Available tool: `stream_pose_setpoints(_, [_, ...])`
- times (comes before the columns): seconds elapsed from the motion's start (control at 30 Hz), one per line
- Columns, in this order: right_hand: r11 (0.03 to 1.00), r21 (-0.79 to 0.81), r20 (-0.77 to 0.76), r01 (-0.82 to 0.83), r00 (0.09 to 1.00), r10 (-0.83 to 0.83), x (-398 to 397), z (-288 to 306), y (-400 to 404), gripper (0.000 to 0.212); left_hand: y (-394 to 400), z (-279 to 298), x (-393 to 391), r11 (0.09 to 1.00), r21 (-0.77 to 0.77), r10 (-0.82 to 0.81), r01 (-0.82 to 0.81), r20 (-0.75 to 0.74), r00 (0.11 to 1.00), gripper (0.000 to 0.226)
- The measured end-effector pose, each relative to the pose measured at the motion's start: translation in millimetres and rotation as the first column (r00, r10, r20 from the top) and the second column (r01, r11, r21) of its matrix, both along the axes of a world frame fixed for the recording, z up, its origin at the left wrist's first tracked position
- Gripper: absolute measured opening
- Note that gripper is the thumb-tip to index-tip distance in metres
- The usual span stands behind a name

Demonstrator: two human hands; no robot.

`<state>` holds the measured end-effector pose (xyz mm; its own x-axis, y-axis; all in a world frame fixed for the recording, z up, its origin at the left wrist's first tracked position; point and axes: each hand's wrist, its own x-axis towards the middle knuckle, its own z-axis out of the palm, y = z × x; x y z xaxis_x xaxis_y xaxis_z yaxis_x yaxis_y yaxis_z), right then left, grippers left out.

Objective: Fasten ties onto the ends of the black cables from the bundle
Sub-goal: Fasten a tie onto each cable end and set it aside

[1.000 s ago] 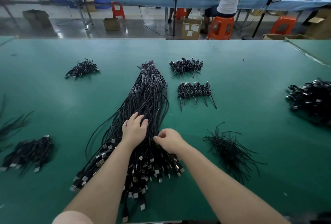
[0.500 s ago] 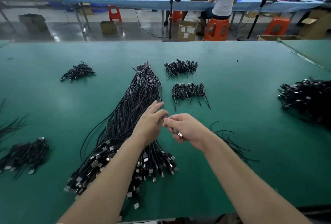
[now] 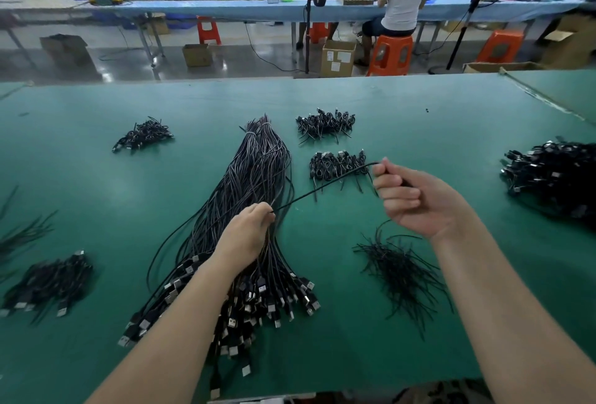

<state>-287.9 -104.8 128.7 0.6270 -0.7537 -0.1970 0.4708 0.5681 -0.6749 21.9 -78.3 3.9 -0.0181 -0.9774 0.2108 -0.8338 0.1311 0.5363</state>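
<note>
Single black cable (image 3: 325, 186) stretched between left hand (image 3: 250, 236) and right hand (image 3: 416, 197), both grasping it, above the bundle (image 3: 254, 184); loose ties (image 3: 400, 271) and finished coils (image 3: 337, 166) flank them on the green worktop (image 3: 451, 132).

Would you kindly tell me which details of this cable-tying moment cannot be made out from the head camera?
- Head view: the end of the thin black cable inside the right hand is hidden by its curled fingers.
- The large bundle of black cables is partly covered by the left hand and forearm.
- The dark pile of cables at the right edge is cut off by the frame.
- The loose black ties are too thin to count.
</note>
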Motion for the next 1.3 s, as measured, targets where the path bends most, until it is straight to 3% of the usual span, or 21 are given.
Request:
stream_pose_setpoints(0.17, [0.987,0.106,0.087,0.123,0.987,-0.133,-22.4,7.4,-12.2,0.025,7.5,3.3,25.2,0.998,0.050,0.049,-0.047,-0.027,0.998,0.047])
stream_pose_setpoints(0.37, [0.941,0.213,0.264,0.264,0.911,-0.316,-31.6,9.8,-21.1,0.028,9.1,16.0,31.5,0.996,0.070,0.053,-0.051,-0.041,0.998,0.039])
stream_pose_setpoints(0.5, [0.874,0.275,0.294,0.400,0.831,-0.473,-29.4,7.5,-30.2,0.036,9.1,16.3,33.4,0.994,0.096,0.062,-0.059,-0.033,0.998,0.035])
stream_pose_setpoints(0.57, [0.873,0.180,0.140,0.453,0.867,-0.479,-25.6,6.8,-32.3,0.028,7.9,13.4,35.6,0.984,0.164,0.076,-0.076,0.004,0.997,0.025])
stream_pose_setpoints(0.63, [0.891,0.000,-0.132,0.454,0.883,-0.450,-19.3,4.7,-29.2,0.017,6.2,17.4,32.7,0.957,0.274,0.088,-0.091,0.024,0.996,0.025])
stream_pose_setpoints(0.7, [0.906,-0.124,-0.325,0.405,0.846,-0.423,-8.5,1.8,-23.3,0.023,0.1,26.7,25.8,0.922,0.369,0.032,-0.113,0.220,0.975,0.040])
stream_pose_setpoints(0.77, [0.919,-0.172,-0.389,0.354,0.833,-0.394,4.2,3.0,-16.1,0.025,-6.4,43.3,11.4,0.892,0.426,-0.020,-0.150,0.370,0.929,0.062])
stream_pose_setpoints(0.83, [0.934,-0.195,-0.414,0.299,0.838,-0.355,17.9,6.4,-9.8,0.024,-9.2,65.7,-4.3,0.910,0.410,-0.032,-0.064,0.223,0.974,0.071])
stream_pose_setpoints(0.87, [0.939,-0.203,-0.427,0.276,0.838,-0.339,25.9,7.7,-7.5,0.020,-9.0,76.2,-12.1,0.938,0.345,-0.037,0.014,0.059,0.998,0.071])
stream_pose_setpoints(0.93, [0.944,-0.200,-0.432,0.263,0.841,-0.326,41.7,7.0,-4.1,0.014,-5.5,95.0,-32.4,0.972,0.132,-0.161,0.192,-0.217,0.963,0.066])
stream_pose_setpoints(1.03, [0.946,-0.158,-0.396,0.284,0.859,-0.324,63.0,1.0,-3.0,0.018,-3.2,110.6,-61.3,0.930,-0.010,-0.352,0.368,-0.310,0.883,0.061])
stream_pose_setpoints(1.3, [0.961,-0.228,-0.428,0.159,0.870,-0.245,85.9,-14.6,7.1,0.027,-3.6,91.8,-81.6,0.979,-0.062,-0.200,0.192,-0.426,0.882,0.029])
